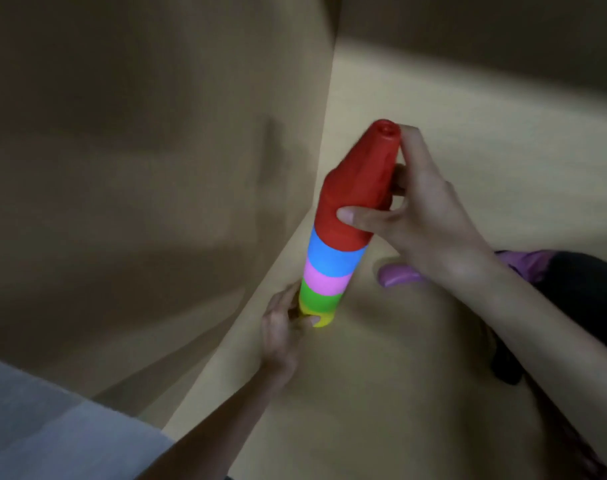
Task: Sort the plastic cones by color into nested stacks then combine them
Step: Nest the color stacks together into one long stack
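1. Head view: one tall stack of cones [340,237] stands a bit tilted on the tan floor [381,393], right up against the left edge where it meets a cardboard-looking wall [156,168].
2. Colours from the top: red, blue, pink, green, yellow at the bottom.
3. Right hand [430,230] grasps the red cone [357,188], thumb across its lower front, fingers wrapped behind, one fingertip near the tip.
4. Left hand [284,323] grips the yellow base [324,318], thumb on the front.
5. A purple thing [395,276] lies just right of the stack, partly hidden by the right wrist, too blurry to tell.
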A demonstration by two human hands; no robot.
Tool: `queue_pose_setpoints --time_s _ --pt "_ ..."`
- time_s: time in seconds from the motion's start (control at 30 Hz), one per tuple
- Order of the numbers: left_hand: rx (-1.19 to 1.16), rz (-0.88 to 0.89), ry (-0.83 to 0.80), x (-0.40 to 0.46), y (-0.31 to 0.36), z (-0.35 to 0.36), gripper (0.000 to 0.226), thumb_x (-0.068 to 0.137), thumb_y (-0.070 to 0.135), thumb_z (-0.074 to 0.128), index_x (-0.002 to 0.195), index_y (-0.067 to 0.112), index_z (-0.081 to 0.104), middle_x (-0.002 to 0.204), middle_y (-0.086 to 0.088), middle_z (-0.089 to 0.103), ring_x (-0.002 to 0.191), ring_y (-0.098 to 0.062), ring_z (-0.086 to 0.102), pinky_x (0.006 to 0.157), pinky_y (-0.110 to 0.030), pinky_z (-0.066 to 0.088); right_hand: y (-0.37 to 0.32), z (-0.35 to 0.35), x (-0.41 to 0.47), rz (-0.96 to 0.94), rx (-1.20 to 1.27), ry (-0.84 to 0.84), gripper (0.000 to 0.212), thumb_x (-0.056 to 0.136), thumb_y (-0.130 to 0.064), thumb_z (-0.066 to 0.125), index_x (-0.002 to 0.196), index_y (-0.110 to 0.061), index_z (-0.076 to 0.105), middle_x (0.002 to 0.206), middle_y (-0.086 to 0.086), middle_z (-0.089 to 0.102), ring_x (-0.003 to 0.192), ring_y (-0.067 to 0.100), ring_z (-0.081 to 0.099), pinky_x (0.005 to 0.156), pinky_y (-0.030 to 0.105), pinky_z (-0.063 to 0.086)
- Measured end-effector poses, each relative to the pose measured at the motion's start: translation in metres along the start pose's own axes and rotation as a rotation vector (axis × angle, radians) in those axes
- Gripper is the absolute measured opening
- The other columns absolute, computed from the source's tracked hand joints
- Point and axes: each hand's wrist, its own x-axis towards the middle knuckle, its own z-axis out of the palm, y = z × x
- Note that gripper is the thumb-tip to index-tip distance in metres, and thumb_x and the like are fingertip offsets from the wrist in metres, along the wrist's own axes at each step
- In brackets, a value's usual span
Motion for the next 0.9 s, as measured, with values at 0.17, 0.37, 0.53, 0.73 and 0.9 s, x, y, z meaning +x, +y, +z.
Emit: queue_pose_setpoints --time_s 0.17,0.37,0.53,0.73,0.9 --pt "0.013 0.032 0.087 0.019 0.006 0.027 0.084 0.073 0.033 0.083 0.149 0.039 0.047 0.132 0.009 0.060 0.117 -0.008 0.063 0.097 -0.038 0.055 0.024 0.004 0.050 -0.009 0.081 0.018 0.078 0.078 -0.014 0.087 0.141 -0.030 0.044 0.101 -0.002 0.074 0.090 0.008 0.070 0.085 0.033 0.060" --pt "-0.046 -0.001 0.143 0.046 0.002 0.043 0.106 0.075 -0.004 0.083 0.144 0.062 0.039 0.135 0.011 0.055 0.123 -0.013 0.062 0.095 -0.044 0.058 0.046 0.003 0.071 -0.028 0.110 0.055 0.080 0.079 -0.018 0.087 0.146 -0.031 0.044 0.108 -0.006 0.074 0.099 0.006 0.070 0.085 0.024 0.058" --pt "0.054 0.024 0.177 0.081 0.003 0.057 0.113 0.076 0.003 0.087 0.143 0.070 0.026 0.135 0.005 0.062 0.123 -0.010 0.062 0.101 -0.036 0.054 0.060 0.004 0.099 -0.020 0.129 0.121 0.080 0.078 -0.016 0.087 0.143 -0.035 0.044 0.105 -0.009 0.073 0.096 0.003 0.069 0.085 0.026 0.058" --pt "0.084 0.006 0.180 0.124 0.002 0.072 0.098 0.079 0.018 0.086 0.152 0.053 0.031 0.135 -0.001 0.061 0.123 -0.022 0.062 0.099 -0.046 0.054 0.084 0.009 0.133 -0.037 0.079 0.205 0.081 0.078 -0.023 0.087 0.145 -0.034 0.044 0.122 -0.011 0.062 0.106 -0.002 0.059 0.097 0.030 0.053" --pt "0.254 0.021 0.228 0.150 0.012 0.077 0.091 0.083 0.031 0.083 0.149 0.056 0.026 0.140 -0.002 0.058 0.124 -0.028 0.059 0.094 -0.048 0.054 0.103 0.009 0.163 -0.063 0.043 0.268 0.081 0.078 -0.023 0.086 0.147 -0.030 0.045 0.121 -0.001 0.048 0.104 0.003 0.054 0.098 0.035 0.052"
